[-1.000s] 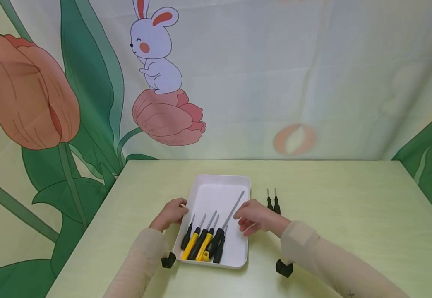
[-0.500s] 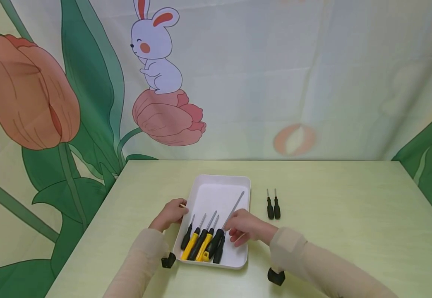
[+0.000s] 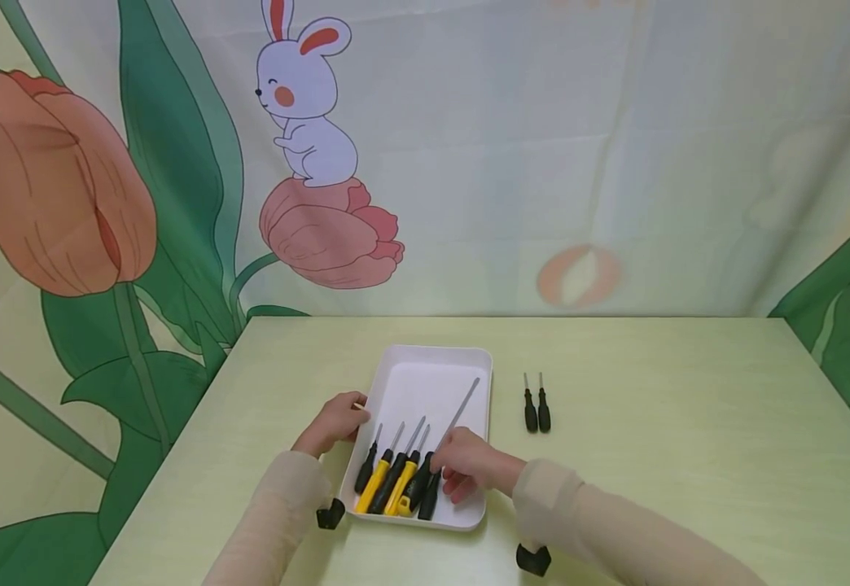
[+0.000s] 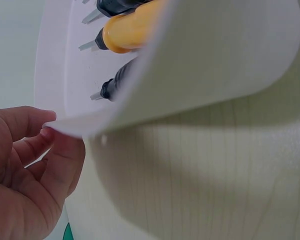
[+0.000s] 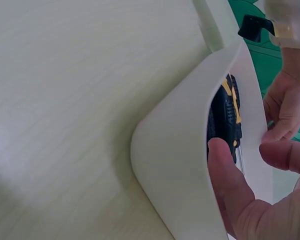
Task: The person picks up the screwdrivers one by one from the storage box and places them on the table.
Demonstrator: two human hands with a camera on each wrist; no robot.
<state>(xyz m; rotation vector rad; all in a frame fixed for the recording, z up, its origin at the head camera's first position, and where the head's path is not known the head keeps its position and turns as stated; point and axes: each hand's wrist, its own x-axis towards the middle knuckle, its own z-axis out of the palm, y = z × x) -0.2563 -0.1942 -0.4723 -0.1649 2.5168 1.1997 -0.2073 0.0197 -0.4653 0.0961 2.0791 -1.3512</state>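
A white tray (image 3: 425,378) holds several screwdrivers lying side by side toward its near end. Some have yellow handles, such as the yellow screwdriver (image 3: 374,487); others are black, and one long-shafted screwdriver (image 3: 462,407) slants to the upper right. My left hand (image 3: 333,423) pinches the tray's left rim between thumb and fingers, as the left wrist view also shows. Over the tray's right side, my right hand (image 3: 472,464) reaches down at the rightmost black screwdriver (image 3: 428,500). Its thumb and forefinger stand apart in the right wrist view; contact with a handle is unclear.
Two small black screwdrivers, a left one (image 3: 531,417) and a right one (image 3: 545,417), lie parallel on the pale table (image 3: 652,391) right of the tray. A printed cloth (image 3: 484,163) with a rabbit and tulips hangs behind the table's far edge.
My right hand has moved left and nearer to me, from the tray's right rim to the screwdriver handles, uncovering the two small screwdrivers on the table. My left hand stays at the rim.
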